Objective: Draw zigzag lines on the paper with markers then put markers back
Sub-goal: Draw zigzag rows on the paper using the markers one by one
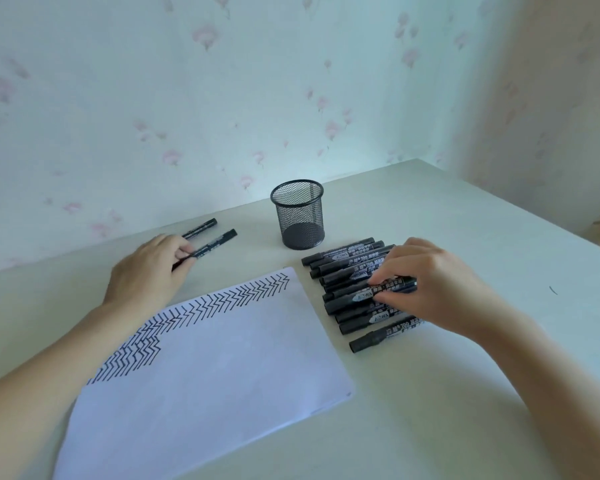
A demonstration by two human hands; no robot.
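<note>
1. Both hands work the desk (465,216) at once: the left hand (146,271) reaches toward eleven o'clock, thumb and fingers closed in a pinch on one black marker (215,243), while the right hand (426,278) curls over a heap of markers (347,271) at two o'clock, thumb and fingertips nipping one marker (368,293) near the top of the heap.

2. A second loose marker (201,227) lies just beyond the left hand's one, roughly parallel to it, both pointing from seven toward one o'clock.

3. Paper (205,368) sits between the forearms, its far edge and left corner already filled with black zigzag lines (222,299); most of the sheet is bare.

4. A black mesh cup (298,214) stands upright at twelve o'clock, between the two hands and beyond the paper's far corner, and appears empty, though the mesh makes that hard to confirm.

5. Markers in the heap lie side by side with long axes running from eight toward two o'clock, caps toward the paper, the nearest ones touching.

6. Judged from this layout, the right hand is nearer the cup, which lies toward eleven o'clock from it; a marker lifted from the heap would have to be tipped upright before dropping in.

7. Whether the pinched marker on the right has left the heap cannot be told.
</note>
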